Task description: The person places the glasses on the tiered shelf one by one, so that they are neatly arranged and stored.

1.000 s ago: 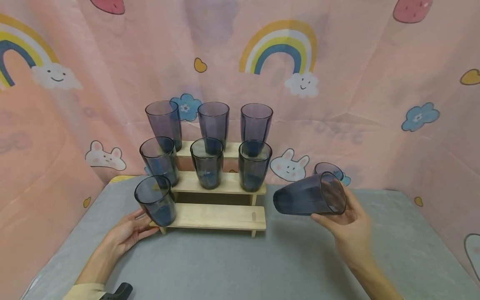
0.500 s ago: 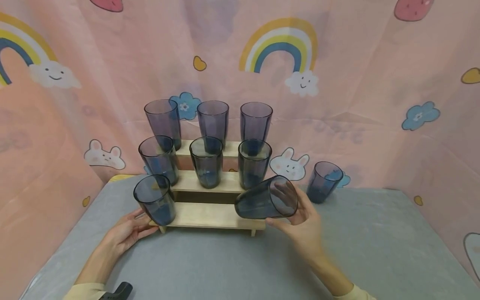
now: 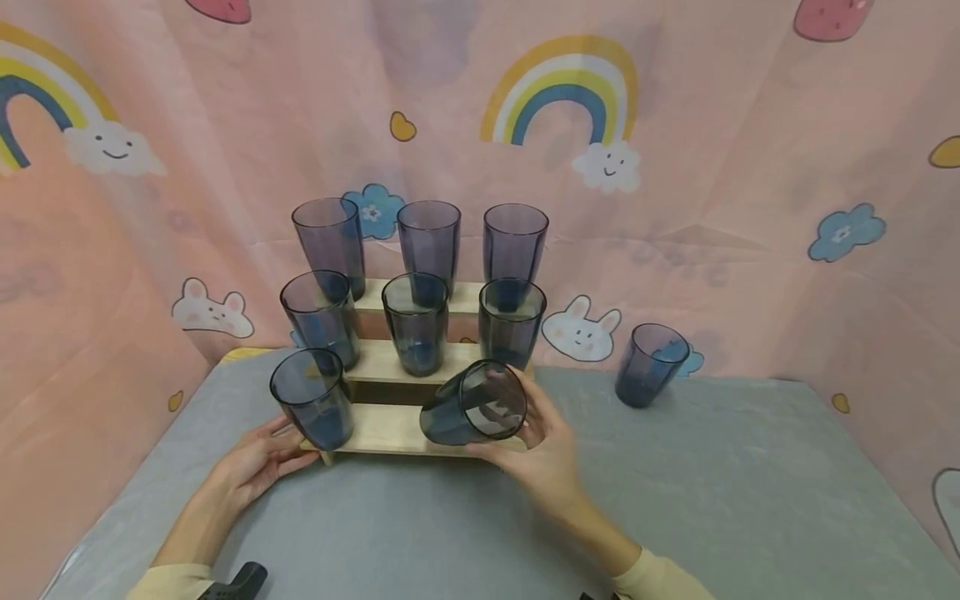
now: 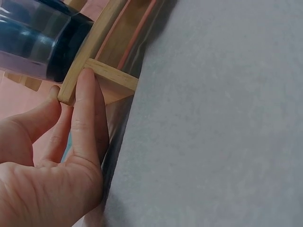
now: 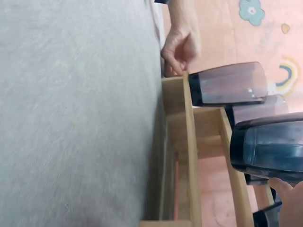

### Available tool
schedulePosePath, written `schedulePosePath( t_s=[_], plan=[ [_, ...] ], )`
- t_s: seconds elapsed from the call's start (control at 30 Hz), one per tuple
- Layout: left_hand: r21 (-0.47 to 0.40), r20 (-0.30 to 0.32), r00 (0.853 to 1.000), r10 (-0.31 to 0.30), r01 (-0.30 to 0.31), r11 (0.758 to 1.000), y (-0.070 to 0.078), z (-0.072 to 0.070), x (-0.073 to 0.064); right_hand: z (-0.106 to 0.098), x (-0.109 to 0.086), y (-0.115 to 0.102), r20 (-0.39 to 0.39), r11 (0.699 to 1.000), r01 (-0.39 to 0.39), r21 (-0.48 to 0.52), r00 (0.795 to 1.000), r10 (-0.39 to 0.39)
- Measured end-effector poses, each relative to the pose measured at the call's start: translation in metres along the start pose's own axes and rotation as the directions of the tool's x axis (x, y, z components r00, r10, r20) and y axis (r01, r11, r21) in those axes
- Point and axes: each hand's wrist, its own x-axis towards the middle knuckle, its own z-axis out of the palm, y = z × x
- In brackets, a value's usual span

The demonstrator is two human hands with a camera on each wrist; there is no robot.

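Note:
My right hand (image 3: 547, 458) holds a dark blue-grey glass tumbler (image 3: 450, 408), tilted with its mouth toward me and the right. The tumbler is over the lowest step of a three-step wooden display rack (image 3: 382, 429); its base points left in the head view. In the right wrist view, the held tumbler (image 5: 270, 144) lies in front of the rack (image 5: 191, 161), with my thumb along its side. My left hand (image 3: 255, 467) pinches the left end of the lowest step, beside an upright tumbler (image 3: 311, 408). The left wrist view has my thumb above that board (image 4: 73, 85) and fingers below.
Three tumblers stand along the top step, among them one glass (image 3: 517, 246). The middle step carries three more, including a right-hand tumbler (image 3: 510, 321). Another tumbler (image 3: 648, 367) stands on the grey tabletop (image 3: 712, 467) at right. A pink printed curtain (image 3: 712, 208) hangs behind.
My right hand has brought the tilted tumbler leftward from the table's right side to over the lowest step, turning its mouth more toward me. My left hand has kept its place on the rack.

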Motion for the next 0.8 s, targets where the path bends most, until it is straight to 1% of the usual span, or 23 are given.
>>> schedulePosePath(
  t_s=[0.13, 0.23, 0.37, 0.47, 0.53, 0.63, 0.8],
  plan=[
    [0.009, 0.016, 1.000, 0.006, -0.006, 1.000, 0.001, -0.001, 0.001, 0.011, 0.001, 0.008, 0.018, 0.997, -0.037, -0.064, 0.999, 0.038],
    [0.009, 0.033, 0.999, 0.013, -0.013, 1.000, 0.001, -0.002, 0.001, 0.017, 0.002, 0.013, 0.036, 0.995, -0.053, -0.082, 0.998, 0.056],
    [0.012, 0.055, 0.998, 0.031, -0.032, 0.999, 0.002, -0.003, 0.002, 0.023, 0.004, 0.018, 0.067, 0.995, -0.072, -0.068, 0.995, 0.077],
    [0.022, 0.055, 0.998, 0.035, -0.036, 0.999, 0.003, -0.005, 0.001, 0.027, 0.006, 0.018, 0.087, 0.994, -0.092, -0.055, 0.992, 0.096],
    [0.019, 0.052, 0.998, 0.030, -0.031, 0.999, 0.003, -0.005, 0.001, 0.030, 0.009, 0.018, 0.092, 0.992, -0.109, -0.065, 0.989, 0.115],
    [0.021, 0.055, 0.998, 0.028, -0.029, 0.999, 0.003, -0.004, 0.001, 0.035, 0.013, 0.017, 0.086, 0.983, -0.144, -0.118, 0.984, 0.154],
    [-0.001, 0.066, 0.997, 0.030, -0.030, 1.000, 0.002, -0.003, 0.001, 0.044, 0.022, 0.013, 0.093, 0.958, -0.158, -0.240, 0.978, 0.185]
  ],
)
